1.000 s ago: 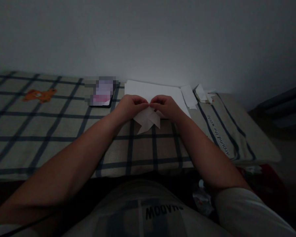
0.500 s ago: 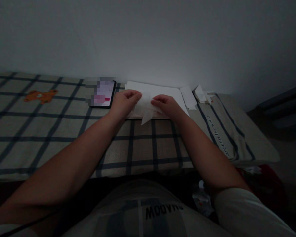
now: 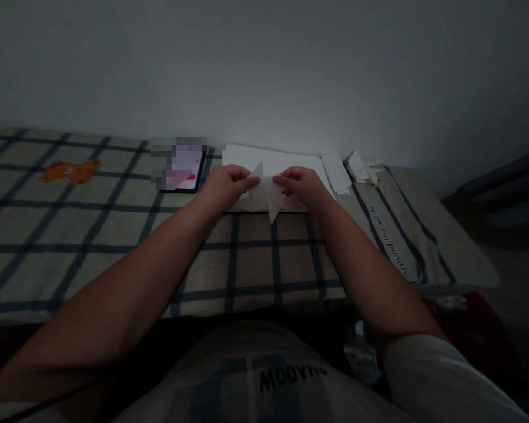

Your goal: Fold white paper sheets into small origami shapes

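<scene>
A small folded piece of white paper (image 3: 265, 192) with pointed corners is held up between both my hands, just above a stack of white sheets (image 3: 286, 161) lying on the checked bedcover (image 3: 114, 229). My left hand (image 3: 226, 185) pinches the paper's left side with closed fingers. My right hand (image 3: 300, 185) pinches its right side, fingers closed too. One point of the paper hangs down past the sheets' near edge.
A phone (image 3: 181, 167) with a lit screen lies left of the sheets. Paper scraps (image 3: 360, 167) and a cut strip (image 3: 336, 172) lie right of them, by a striped pillow (image 3: 405, 229). An orange bear print (image 3: 72, 171) marks the cover at far left. A wall stands behind.
The folded paper has been lifted from the cover's near side up over the stack and turned; both hands shifted slightly away from me and kept their pinch on it.
</scene>
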`<state>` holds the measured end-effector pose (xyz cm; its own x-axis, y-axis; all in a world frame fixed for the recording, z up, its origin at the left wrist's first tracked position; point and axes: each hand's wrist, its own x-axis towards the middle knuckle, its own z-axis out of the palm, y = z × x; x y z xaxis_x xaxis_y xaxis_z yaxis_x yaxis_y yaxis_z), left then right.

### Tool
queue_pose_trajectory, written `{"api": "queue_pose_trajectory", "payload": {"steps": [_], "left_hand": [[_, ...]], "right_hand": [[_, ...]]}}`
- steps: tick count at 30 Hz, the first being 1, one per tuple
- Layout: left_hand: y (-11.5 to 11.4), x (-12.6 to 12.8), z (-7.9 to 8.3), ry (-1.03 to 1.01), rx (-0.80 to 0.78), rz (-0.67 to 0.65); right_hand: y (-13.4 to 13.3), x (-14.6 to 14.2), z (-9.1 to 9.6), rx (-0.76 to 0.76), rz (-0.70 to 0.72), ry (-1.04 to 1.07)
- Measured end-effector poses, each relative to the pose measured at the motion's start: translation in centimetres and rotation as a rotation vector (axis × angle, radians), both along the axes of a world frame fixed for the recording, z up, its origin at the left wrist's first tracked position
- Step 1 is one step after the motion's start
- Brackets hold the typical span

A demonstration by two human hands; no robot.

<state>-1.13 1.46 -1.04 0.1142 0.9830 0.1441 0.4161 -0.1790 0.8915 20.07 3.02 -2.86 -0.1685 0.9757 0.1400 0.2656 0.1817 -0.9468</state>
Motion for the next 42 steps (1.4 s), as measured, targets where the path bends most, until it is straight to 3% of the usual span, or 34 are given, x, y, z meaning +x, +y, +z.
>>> {"api": "queue_pose_trajectory", "payload": {"steps": [10, 20, 25, 31, 34, 42], "left_hand": [[-0.1, 0.1, 0.4, 0.053, -0.053, 0.004], [0.0, -0.2, 0.5, 0.052, -0.027, 0.011], [0.1, -0.2, 0.0, 0.036, -0.03, 0.023], [0.4, -0.1, -0.1, -0.153, -0.006, 0.156], [0.7, 0.0, -0.1, -0.26, 0.002, 0.23], [0.7, 0.1, -0.2, -0.292, -0.05, 0.216]], "right_hand": [[0.1, 0.2, 0.1, 0.056, -0.018, 0.01], [0.3, 0.3, 0.0, -0.054, -0.011, 0.063], [0.4, 0.4, 0.1, -0.069, -0.093, 0.091], [0.8, 0.6, 0.3, -0.15, -0.192, 0.188], [0.9, 0.6, 0.2, -0.207, -0.161, 0.186], [0.7, 0.8, -0.2, -0.147, -0.063, 0.132]]}}
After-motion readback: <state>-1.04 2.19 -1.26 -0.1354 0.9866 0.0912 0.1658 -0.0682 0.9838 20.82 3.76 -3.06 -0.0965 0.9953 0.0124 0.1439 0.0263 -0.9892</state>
